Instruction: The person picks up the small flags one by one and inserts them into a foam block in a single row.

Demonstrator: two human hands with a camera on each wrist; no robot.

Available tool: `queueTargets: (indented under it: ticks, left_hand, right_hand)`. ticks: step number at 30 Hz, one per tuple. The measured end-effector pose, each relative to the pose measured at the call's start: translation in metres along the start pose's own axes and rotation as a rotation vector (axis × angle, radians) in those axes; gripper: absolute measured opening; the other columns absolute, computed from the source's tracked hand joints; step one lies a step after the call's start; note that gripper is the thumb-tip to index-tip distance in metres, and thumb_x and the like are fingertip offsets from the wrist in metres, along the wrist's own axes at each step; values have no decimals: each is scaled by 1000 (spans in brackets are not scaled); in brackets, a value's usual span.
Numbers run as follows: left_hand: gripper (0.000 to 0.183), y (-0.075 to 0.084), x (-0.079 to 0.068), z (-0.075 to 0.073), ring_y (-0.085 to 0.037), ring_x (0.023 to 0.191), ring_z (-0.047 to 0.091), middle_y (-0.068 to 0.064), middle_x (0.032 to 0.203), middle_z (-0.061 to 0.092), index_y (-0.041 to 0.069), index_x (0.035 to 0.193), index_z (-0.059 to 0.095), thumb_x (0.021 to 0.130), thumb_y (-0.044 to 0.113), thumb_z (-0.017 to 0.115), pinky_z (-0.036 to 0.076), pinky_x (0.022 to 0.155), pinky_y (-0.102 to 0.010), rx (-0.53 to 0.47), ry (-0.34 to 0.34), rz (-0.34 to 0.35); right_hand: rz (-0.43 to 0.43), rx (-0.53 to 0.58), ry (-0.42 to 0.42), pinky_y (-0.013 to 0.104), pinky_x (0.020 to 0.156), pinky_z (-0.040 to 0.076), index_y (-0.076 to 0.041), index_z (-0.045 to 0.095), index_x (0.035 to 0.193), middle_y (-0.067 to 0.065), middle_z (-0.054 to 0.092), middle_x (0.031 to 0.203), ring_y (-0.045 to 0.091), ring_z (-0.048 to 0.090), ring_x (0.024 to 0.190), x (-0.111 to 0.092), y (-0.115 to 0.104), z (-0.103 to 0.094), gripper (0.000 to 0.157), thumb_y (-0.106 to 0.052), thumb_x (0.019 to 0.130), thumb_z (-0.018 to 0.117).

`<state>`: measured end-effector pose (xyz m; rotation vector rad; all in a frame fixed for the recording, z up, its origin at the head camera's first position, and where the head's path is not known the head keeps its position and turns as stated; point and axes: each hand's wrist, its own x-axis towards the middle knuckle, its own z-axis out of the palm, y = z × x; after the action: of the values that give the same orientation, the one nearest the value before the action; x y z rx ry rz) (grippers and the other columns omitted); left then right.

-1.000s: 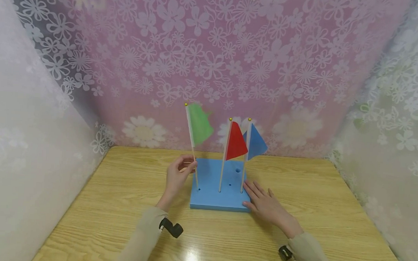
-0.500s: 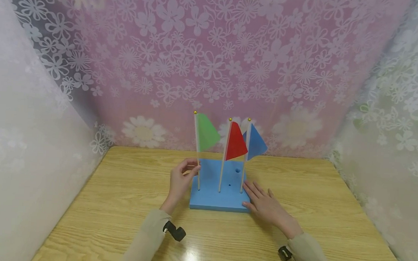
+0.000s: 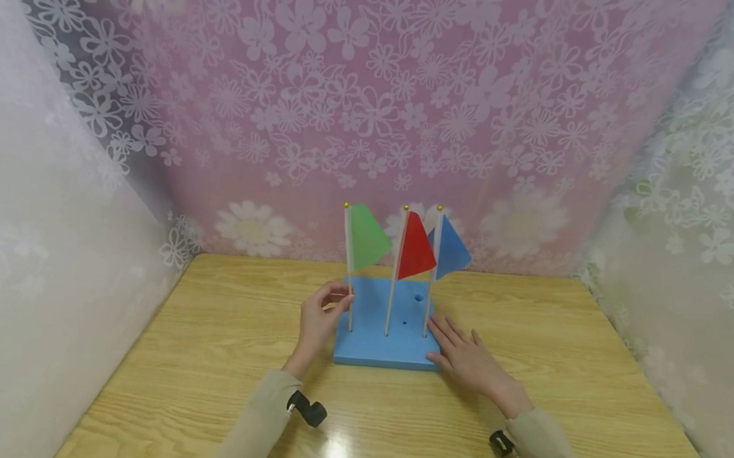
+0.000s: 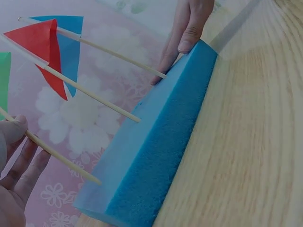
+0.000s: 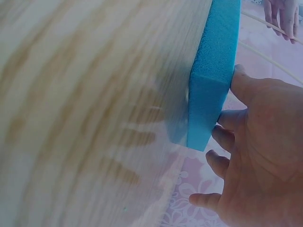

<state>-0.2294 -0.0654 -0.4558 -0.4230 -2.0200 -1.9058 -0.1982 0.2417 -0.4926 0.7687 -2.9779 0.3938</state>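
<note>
On the table lies a flat blue foam block (image 3: 367, 350) with small holes in its top. My left hand (image 3: 318, 325) pinches the thin wooden stick of a green flag (image 3: 368, 239) between thumb and fingers. In the left wrist view, the lower end of that stick (image 4: 68, 163) stands in the block near its left side. A red flag (image 3: 416, 249) stands in the middle and a blue flag (image 3: 454, 251) at the right, both upright in the foam. With fingers spread fairly straight, my right hand (image 3: 469, 359) rests against the block's right edge, which the right wrist view shows too.
The wooden table (image 3: 211, 359) reaches back to a pink floral curtain (image 3: 373, 118), with pale patterned curtains at both sides. Toward the back right of the foam are a larger hole (image 3: 419, 298) and a smaller hole (image 3: 404, 323).
The green flag has gone from leaning left to nearly upright and sunk lower, its stick end now in the foam. My left hand moved slightly right and down with it. The right hand stayed put.
</note>
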Motion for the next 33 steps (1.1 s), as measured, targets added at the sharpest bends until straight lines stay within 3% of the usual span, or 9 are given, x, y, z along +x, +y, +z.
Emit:
queueTargets:
  ticks: [5,12,14,19,22,27,33]
  left_hand:
    - [17,-2,-4,-1,-45,94,69,-26,104,71,-11,108,69,93,-2,70,60,79,-52,8,-23,-53]
    - [18,-3,-4,1,-43,96,68,-25,103,70,-8,109,68,93,-2,71,60,73,-24,48,-7,-52]
    - [17,-14,-2,2,-39,95,69,-22,102,71,-5,109,69,92,0,72,60,72,-22,56,-3,-41]
    - [19,-28,-1,7,-36,94,70,-22,105,72,-6,109,69,92,-1,73,62,74,-42,81,-1,-3]
    - [21,-25,-1,8,-40,96,68,-25,109,71,-10,110,67,92,-2,72,61,76,-52,90,-14,-3]
    - [22,-36,2,5,-34,100,69,-23,114,71,-2,113,68,92,1,73,61,81,-46,83,-50,-43]
    - [31,-36,2,-5,-31,111,67,-15,119,70,4,121,67,92,9,76,58,92,-44,94,-107,-76]
  right_hand:
    - [22,-17,-31,77,110,24,-4,35,157,15,32,163,43,28,149,0,-2,-2,64,-37,105,54]
    - [18,-12,-24,77,109,24,-4,36,157,16,33,163,43,29,148,1,-1,0,64,-36,105,55]
    - [17,-10,-26,78,109,24,-4,36,157,16,33,163,43,29,148,1,-1,0,64,-37,105,55]
    - [17,-17,-29,77,109,25,-5,36,157,16,33,163,43,29,148,1,0,1,64,-38,105,54]
    - [13,-8,-28,78,108,25,-5,36,157,16,33,162,43,30,148,1,1,1,64,-39,105,53]
    - [-19,43,1,78,105,28,-1,38,155,21,35,160,48,31,145,0,3,1,66,-39,104,55]
    - [-71,117,87,72,103,37,7,37,152,30,38,154,52,37,140,4,8,2,72,-32,99,66]
